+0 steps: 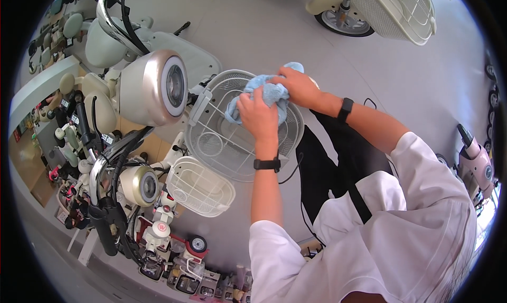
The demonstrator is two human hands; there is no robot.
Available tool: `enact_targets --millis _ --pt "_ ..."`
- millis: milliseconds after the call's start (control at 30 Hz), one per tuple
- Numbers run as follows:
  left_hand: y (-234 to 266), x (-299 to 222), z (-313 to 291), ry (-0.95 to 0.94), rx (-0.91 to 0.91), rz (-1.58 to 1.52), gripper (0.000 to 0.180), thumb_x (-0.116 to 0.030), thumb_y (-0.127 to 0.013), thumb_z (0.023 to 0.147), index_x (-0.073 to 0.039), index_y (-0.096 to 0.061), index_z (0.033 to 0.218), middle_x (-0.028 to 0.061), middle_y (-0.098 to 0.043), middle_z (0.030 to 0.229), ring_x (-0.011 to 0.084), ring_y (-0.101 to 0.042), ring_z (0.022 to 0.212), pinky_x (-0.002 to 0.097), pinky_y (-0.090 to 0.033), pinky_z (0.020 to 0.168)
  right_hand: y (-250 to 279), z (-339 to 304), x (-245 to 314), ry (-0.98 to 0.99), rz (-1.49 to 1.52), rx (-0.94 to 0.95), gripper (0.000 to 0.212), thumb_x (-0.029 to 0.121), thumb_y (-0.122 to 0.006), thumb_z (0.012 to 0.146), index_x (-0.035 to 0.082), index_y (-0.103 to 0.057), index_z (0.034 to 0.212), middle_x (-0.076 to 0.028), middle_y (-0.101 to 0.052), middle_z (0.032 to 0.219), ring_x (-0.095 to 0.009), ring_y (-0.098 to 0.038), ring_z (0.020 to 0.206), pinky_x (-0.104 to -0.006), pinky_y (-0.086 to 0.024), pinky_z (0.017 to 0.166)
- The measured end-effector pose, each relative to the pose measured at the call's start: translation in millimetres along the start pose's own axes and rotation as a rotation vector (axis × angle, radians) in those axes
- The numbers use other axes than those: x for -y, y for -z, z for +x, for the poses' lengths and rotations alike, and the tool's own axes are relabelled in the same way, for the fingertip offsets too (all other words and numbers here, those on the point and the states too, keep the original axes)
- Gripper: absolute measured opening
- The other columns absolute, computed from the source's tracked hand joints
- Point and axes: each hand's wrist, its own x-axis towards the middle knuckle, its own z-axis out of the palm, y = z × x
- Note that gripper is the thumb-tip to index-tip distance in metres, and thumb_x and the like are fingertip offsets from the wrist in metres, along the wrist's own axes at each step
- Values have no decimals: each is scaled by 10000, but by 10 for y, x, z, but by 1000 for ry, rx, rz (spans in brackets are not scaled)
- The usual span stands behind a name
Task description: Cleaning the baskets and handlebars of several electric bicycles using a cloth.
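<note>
A crumpled light-blue cloth (pixel 274 93) is bunched over the rim and upper part of a grey wire-and-mesh basket (pixel 232 165). My left hand (pixel 257 114) presses on the cloth's near-left side with fingers curled into it. On the far right side of the cloth, my right hand (pixel 299 86) grips it, its fingers bent around the folds. Each wrist wears a dark band. The basket hangs in front of a scooter with a large round headlight (pixel 173 86) in a pale pinkish-silver housing. The cloth hides part of the basket's interior.
Below this basket stands another scooter with a cream basket (pixel 200 187) and a smaller headlight (pixel 141 187). Dark handlebars and cables (pixel 108 197) crowd the left. A cream scooter with a basket (pixel 393 12) is at the top right, and a pink scooter (pixel 476 163) at the far right.
</note>
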Motion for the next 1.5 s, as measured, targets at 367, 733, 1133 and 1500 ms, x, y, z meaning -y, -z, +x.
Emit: enact_targets --millis 367,733,1133,1500 --pt "13 -18 -41 -46 -37 -43 511 3 -737 661 -127 -645 1146 125 -514 1044 338 -529 967 441 -480 795 8 -65 167 -83 48 -69 626 -37 -761 641 166 -624 1217 -106 -593 1092 -325 -594 1017 -414 -513 837" --pt "390 955 539 283 -283 53 400 -26 -656 769 -43 -592 1164 189 -543 1089 398 -525 1081 502 -468 885 -595 1339 916 179 -142 -57 286 103 -647 772 144 -702 1050 -100 -604 1000 -290 -594 948 -392 -506 778" --pt "814 1265 -328 527 -137 55 370 -16 -651 789 -26 -594 1155 197 -549 1039 407 -564 1006 482 -463 848 -1103 836 1506 350 -221 1 136 199 -637 777 141 -688 889 -62 -579 953 -239 -578 920 -348 -476 703" --pt "325 474 -1554 348 -19 -80 428 -19 -725 713 -105 -630 1122 145 -511 1055 378 -519 1038 484 -456 860 -502 -776 1062 339 -333 102 231 157 -633 800 141 -623 1030 -76 -549 997 -245 -581 942 -358 -485 755"
